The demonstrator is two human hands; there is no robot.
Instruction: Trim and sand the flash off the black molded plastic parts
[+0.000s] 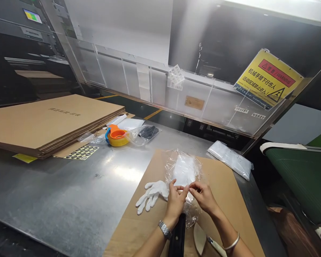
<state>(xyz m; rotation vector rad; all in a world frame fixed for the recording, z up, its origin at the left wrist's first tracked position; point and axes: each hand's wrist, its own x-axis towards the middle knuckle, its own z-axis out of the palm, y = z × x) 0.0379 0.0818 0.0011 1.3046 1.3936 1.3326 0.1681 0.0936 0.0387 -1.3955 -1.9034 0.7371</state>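
Over the cardboard [230,194], a bag [184,167] is being worked by left hand [176,201] and right hand [205,198] — fingertips together, grip unclear — light pinching seemingly being needed.

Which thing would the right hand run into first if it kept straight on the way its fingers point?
Most likely the left hand: its fingertips lie just ahead of those of the right hand. Depth is unclear, so it might pass over them.
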